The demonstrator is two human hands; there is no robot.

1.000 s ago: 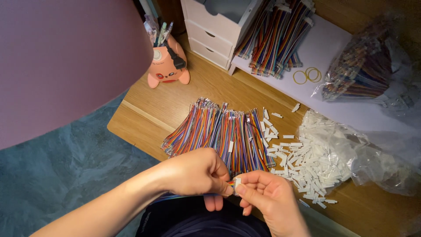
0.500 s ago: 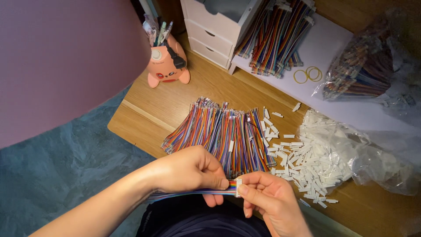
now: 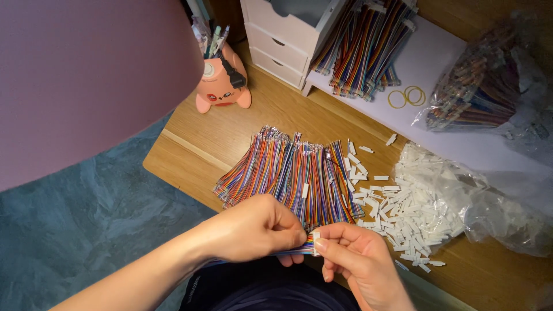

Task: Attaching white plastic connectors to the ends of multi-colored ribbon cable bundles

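Observation:
My left hand pinches a flat multicoloured ribbon cable near its end, just off the desk's front edge. My right hand holds a small white connector against that cable end, thumb and fingers closed on it. The two hands touch at the fingertips. Directly beyond them a fanned pile of the same coloured ribbon cables lies on the wooden desk. Loose white connectors are scattered to the right of the pile.
A clear plastic bag of connectors lies at right. Farther back are a white drawer unit, more cable bundles, yellow rubber bands, a bagged cable bundle and a pink figurine pen holder. A pink blurred shape fills the upper left.
The hands have stayed in place at the desk edge; the cable now shows stretched between the fingers of my left hand and the connector sits at its tip.

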